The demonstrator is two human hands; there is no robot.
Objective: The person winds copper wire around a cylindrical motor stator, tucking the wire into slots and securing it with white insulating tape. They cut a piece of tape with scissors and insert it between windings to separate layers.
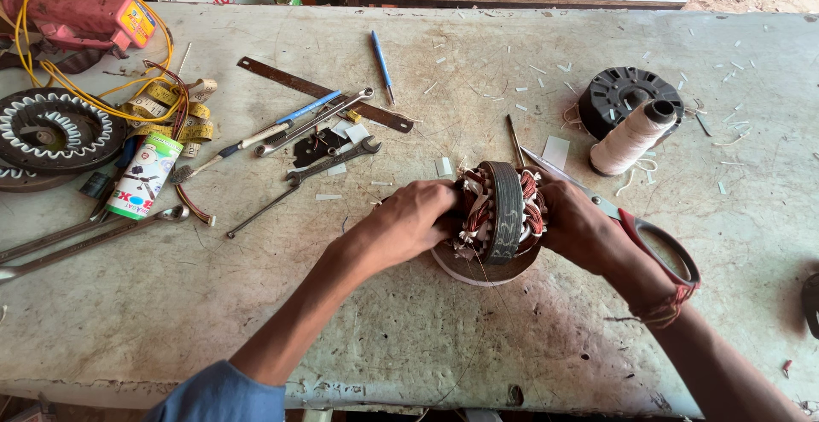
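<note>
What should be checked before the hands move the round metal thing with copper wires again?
1. Left hand grips the round grey motor stator with copper windings: ok.
2. Right hand grips its other side: ok.
3. Stator stands on edge over the flat white ring: ok.
4. Red-handled scissors lie against the right wrist, very close: not ok.
5. White thread spool stands apart from the hands: ok.
6. Loose wire ends all tucked in: cannot tell.

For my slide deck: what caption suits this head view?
Both hands, left and right, hold a wound motor stator upright on a tool-strewn workbench.
</note>
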